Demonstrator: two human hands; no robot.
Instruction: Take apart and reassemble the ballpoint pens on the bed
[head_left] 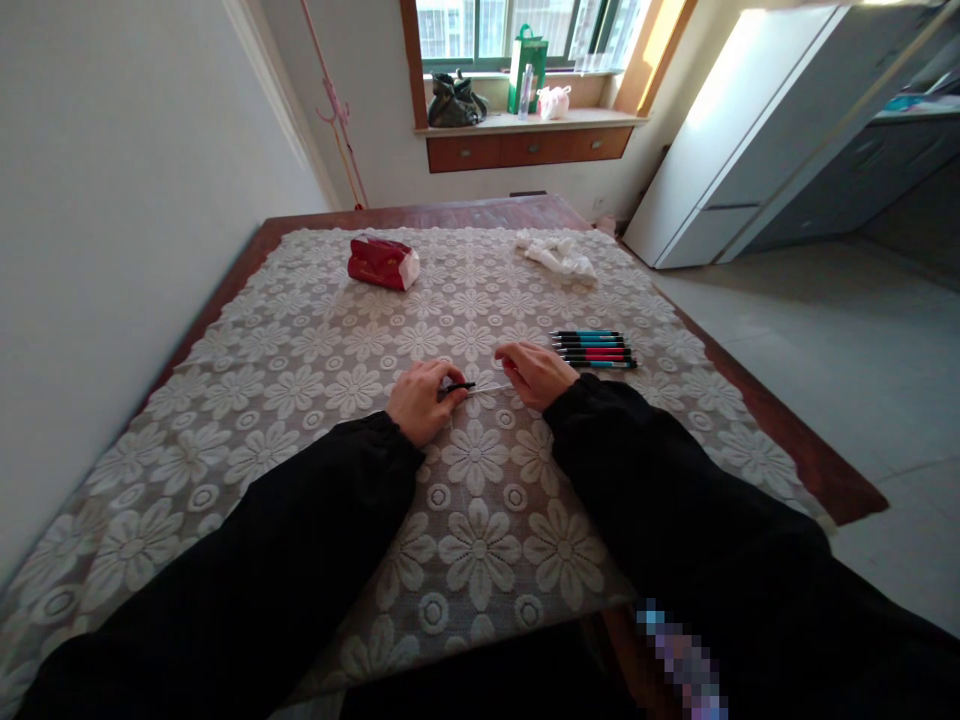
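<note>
My left hand [420, 400], thumb and fingers closed, pinches a short black pen part [460, 386] just above the tablecloth. From its tip a thin white rod [489, 388], which looks like a pen refill, runs right to my right hand [537, 376]. The fingers of that hand are curled closed around the rod's far end, which they hide. Just beyond the right hand, several pens [596, 349] with black, blue and red barrels lie side by side in a row.
A flowered tablecloth [480, 545] covers the wooden table [840, 490]. Toward the far side lie a red tissue pack [379, 262] and a crumpled white plastic bag [559, 257]. A white fridge [739, 130] stands on the right, beyond the table. Bags rest on the windowsill [499, 122].
</note>
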